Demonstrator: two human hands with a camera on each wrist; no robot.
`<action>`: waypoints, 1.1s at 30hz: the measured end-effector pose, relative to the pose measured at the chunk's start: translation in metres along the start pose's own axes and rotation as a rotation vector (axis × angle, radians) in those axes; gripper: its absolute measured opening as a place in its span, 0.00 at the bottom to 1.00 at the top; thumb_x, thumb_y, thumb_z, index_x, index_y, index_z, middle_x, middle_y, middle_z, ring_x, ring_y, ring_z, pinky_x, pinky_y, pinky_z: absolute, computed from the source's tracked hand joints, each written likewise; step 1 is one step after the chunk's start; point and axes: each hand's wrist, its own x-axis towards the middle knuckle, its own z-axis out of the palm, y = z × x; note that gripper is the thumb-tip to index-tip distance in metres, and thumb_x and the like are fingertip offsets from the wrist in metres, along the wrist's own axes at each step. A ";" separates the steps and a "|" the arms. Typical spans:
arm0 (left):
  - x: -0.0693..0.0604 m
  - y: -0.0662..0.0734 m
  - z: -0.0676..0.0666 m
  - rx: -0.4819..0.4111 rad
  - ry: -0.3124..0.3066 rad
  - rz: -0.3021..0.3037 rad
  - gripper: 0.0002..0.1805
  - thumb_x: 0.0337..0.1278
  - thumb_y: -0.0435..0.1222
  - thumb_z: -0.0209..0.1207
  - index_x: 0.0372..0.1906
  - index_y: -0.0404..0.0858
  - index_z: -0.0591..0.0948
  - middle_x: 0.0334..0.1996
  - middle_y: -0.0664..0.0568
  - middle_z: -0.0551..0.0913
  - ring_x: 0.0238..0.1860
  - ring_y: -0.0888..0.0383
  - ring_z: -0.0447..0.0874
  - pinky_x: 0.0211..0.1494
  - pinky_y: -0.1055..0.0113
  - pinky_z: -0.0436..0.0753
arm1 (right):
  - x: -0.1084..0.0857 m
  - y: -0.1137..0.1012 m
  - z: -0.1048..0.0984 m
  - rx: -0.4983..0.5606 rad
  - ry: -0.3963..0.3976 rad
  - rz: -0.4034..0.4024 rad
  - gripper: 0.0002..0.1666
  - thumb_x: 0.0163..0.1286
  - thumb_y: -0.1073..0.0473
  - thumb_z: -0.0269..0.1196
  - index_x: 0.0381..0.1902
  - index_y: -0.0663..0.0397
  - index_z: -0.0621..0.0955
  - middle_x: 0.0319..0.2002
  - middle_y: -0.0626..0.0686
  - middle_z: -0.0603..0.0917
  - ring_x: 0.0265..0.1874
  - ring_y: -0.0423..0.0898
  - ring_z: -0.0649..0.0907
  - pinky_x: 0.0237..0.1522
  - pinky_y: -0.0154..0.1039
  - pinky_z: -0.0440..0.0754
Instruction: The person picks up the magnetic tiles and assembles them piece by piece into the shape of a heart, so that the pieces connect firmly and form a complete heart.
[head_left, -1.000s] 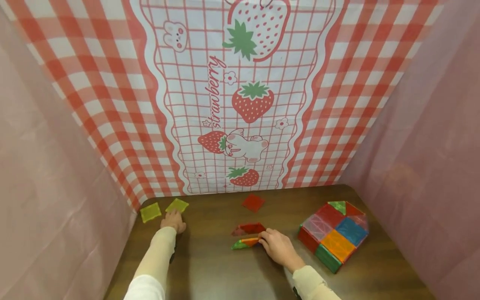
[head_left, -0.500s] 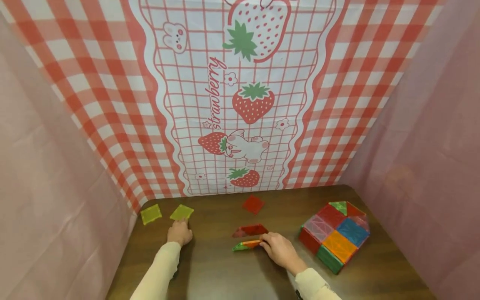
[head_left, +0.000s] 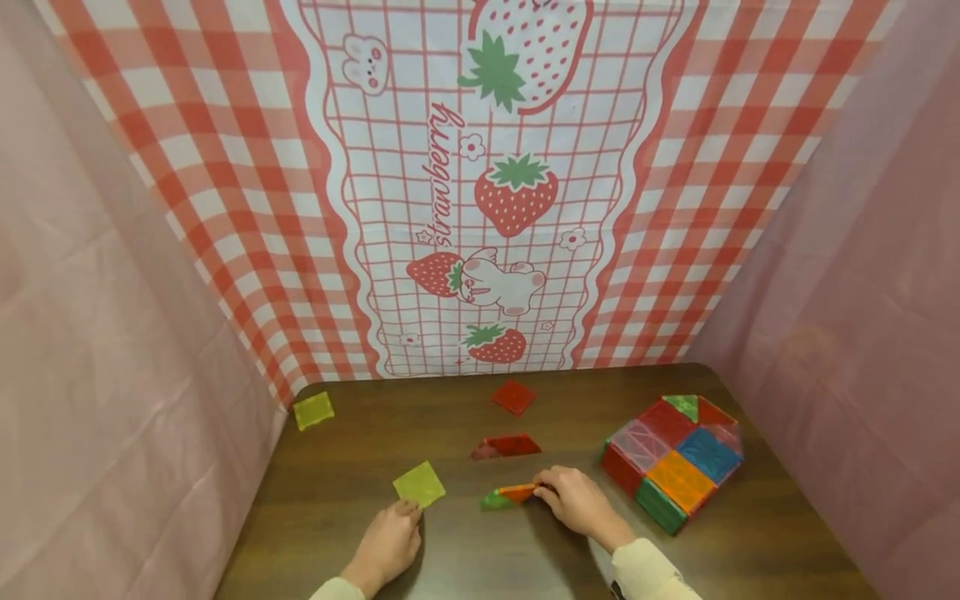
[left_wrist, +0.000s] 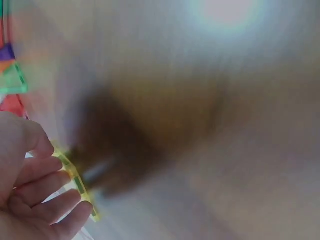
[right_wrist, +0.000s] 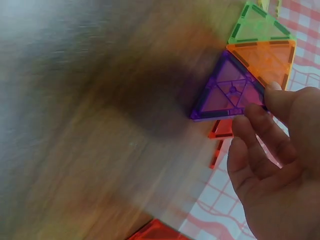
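Note:
My left hand (head_left: 386, 542) pinches a yellow square magnetic tile (head_left: 420, 483) by its near corner. In the left wrist view, that yellow tile (left_wrist: 77, 182) appears edge-on beside my fingertips. My right hand (head_left: 581, 502) pinches the right end of a row of joined triangular magnetic tiles (head_left: 517, 493). The right wrist view shows this row as a purple triangle (right_wrist: 230, 92), an orange triangle (right_wrist: 267, 60) and a green triangle (right_wrist: 260, 25); thumb and fingertips are at the purple-orange end. Behind the row stands a red trapezoid-shaped strip of tiles (head_left: 508, 447).
A second yellow square tile (head_left: 313, 410) lies at the table's far left corner. Near the back edge is a red square tile (head_left: 513, 397). To the right sits a multicoloured block of joined tiles (head_left: 678, 483). A checked strawberry cloth (head_left: 517, 200) hangs behind the brown table (head_left: 300, 517).
My left hand has drawn the yellow square tile from the back left toward the table's middle front. The right hand keeps its grip on the triangle row. The head view has shifted slightly.

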 end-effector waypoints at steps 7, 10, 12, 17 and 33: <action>0.002 0.007 -0.009 -0.020 -0.144 -0.079 0.24 0.49 0.47 0.74 0.48 0.37 0.84 0.54 0.40 0.83 0.57 0.42 0.81 0.50 0.48 0.84 | -0.015 0.000 -0.005 0.005 -0.022 0.034 0.04 0.68 0.54 0.68 0.41 0.41 0.87 0.33 0.39 0.84 0.30 0.34 0.81 0.28 0.34 0.78; 0.016 -0.001 -0.009 -0.120 -0.311 -0.206 0.40 0.54 0.53 0.71 0.68 0.39 0.75 0.70 0.30 0.68 0.71 0.32 0.66 0.64 0.36 0.75 | -0.016 0.001 -0.005 0.010 -0.025 0.039 0.05 0.67 0.54 0.69 0.41 0.42 0.87 0.30 0.38 0.82 0.26 0.31 0.75 0.24 0.32 0.73; 0.024 -0.005 -0.007 -0.185 -0.375 -0.262 0.42 0.55 0.53 0.70 0.72 0.39 0.71 0.71 0.29 0.66 0.72 0.30 0.63 0.66 0.33 0.71 | -0.016 0.002 -0.005 0.019 -0.029 0.042 0.06 0.67 0.54 0.70 0.41 0.43 0.87 0.28 0.37 0.80 0.24 0.30 0.72 0.23 0.30 0.70; 0.037 -0.008 -0.005 -0.179 -0.402 -0.230 0.38 0.54 0.48 0.72 0.68 0.38 0.75 0.59 0.31 0.77 0.60 0.34 0.76 0.60 0.38 0.78 | -0.016 0.002 -0.003 0.028 -0.049 0.062 0.05 0.67 0.53 0.69 0.41 0.41 0.87 0.27 0.36 0.77 0.23 0.30 0.69 0.23 0.30 0.69; 0.054 0.028 0.006 -0.573 -0.329 -0.216 0.52 0.41 0.42 0.72 0.74 0.33 0.63 0.56 0.44 0.72 0.45 0.56 0.78 0.43 0.66 0.81 | -0.021 -0.011 0.002 0.048 -0.052 -0.006 0.06 0.69 0.52 0.68 0.43 0.43 0.87 0.29 0.37 0.79 0.24 0.30 0.71 0.24 0.30 0.70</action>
